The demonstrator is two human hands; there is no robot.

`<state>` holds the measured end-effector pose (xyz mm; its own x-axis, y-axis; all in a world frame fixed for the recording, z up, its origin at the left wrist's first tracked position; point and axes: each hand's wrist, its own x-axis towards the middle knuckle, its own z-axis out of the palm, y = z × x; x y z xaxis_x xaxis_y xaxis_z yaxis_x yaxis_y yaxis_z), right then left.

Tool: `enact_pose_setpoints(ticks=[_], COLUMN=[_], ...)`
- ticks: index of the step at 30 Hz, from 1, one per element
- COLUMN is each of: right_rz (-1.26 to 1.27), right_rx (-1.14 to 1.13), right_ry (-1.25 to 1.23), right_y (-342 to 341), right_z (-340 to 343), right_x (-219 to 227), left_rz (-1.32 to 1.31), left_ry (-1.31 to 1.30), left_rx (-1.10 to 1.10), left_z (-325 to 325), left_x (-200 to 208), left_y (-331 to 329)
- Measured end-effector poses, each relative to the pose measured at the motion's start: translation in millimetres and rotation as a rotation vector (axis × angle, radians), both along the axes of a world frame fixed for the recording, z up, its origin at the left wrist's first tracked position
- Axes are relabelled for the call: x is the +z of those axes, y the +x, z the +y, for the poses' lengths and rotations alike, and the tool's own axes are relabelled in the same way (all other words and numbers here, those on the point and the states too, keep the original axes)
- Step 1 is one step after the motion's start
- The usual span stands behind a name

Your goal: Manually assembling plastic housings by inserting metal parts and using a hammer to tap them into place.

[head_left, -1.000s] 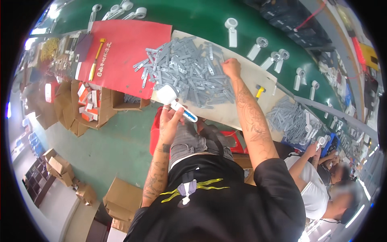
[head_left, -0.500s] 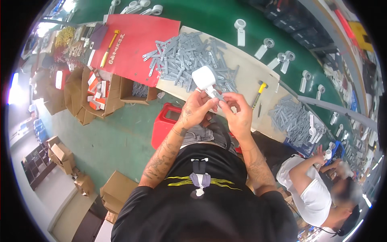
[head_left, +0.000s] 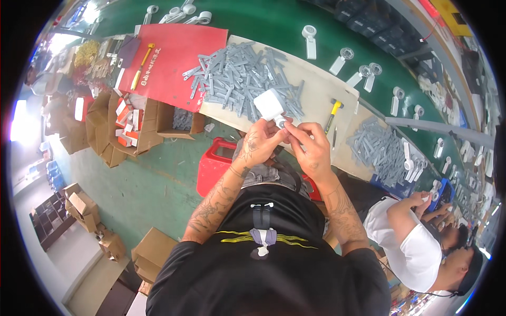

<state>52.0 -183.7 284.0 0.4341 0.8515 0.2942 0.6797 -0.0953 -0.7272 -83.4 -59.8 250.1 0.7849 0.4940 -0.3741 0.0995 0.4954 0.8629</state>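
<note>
A white handheld fan (head_left: pixel 269 104) with a thick head and a short stem is held over the near edge of the bench. My left hand (head_left: pixel 259 141) is closed around the stem, head pointing away from me. Against the stem's lower end, the fingertips of my right hand (head_left: pixel 311 145) are pinched together; my fingers partly cover what lies between them. Just beyond both hands spreads a heap of grey plastic strips (head_left: pixel 237 73). To the right on the bench lies a hammer (head_left: pixel 333 116) with a yellow handle, beside a thin dark tool (head_left: pixel 334 138).
Past the bench runs a green conveyor (head_left: pixel 263 26) carrying several white fans (head_left: pixel 310 42). A second grey strip pile (head_left: pixel 377 147) sits right, near a co-worker in white (head_left: pixel 406 245). Leftward are a red mat (head_left: pixel 174 58), another hammer (head_left: pixel 142 66) and cardboard boxes (head_left: pixel 142 142). Below is a red stool (head_left: pixel 208 171).
The fan in my hands has turned slightly, and the grey piece that showed at its stem is now mostly covered. The co-worker's hands have shifted. My view has moved a little.
</note>
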Motion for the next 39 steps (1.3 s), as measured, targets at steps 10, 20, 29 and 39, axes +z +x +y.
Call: enact_pose_setpoints(ticks=[10,20,29,39], right_rz=[1.153,0.15,1.121,1.189], right_rx=[0.129,0.046,-0.037,0.08], right_ry=[-0.158,-0.065,-0.019,-0.218], right_y=[24,-3,-4,4], right_z=[7,-5,-18,-21], right_x=[5,18,7,-15], left_rz=[0.016,-0.009,-0.111,-0.009], left_ry=[0.215,-0.049,-0.049,-0.076], left_rx=[-0.175,0.145,0.195,0.127], left_z=[-8,-8,-11,-16], left_x=[3,8,19,7], left_y=[-3,-2,0,-13])
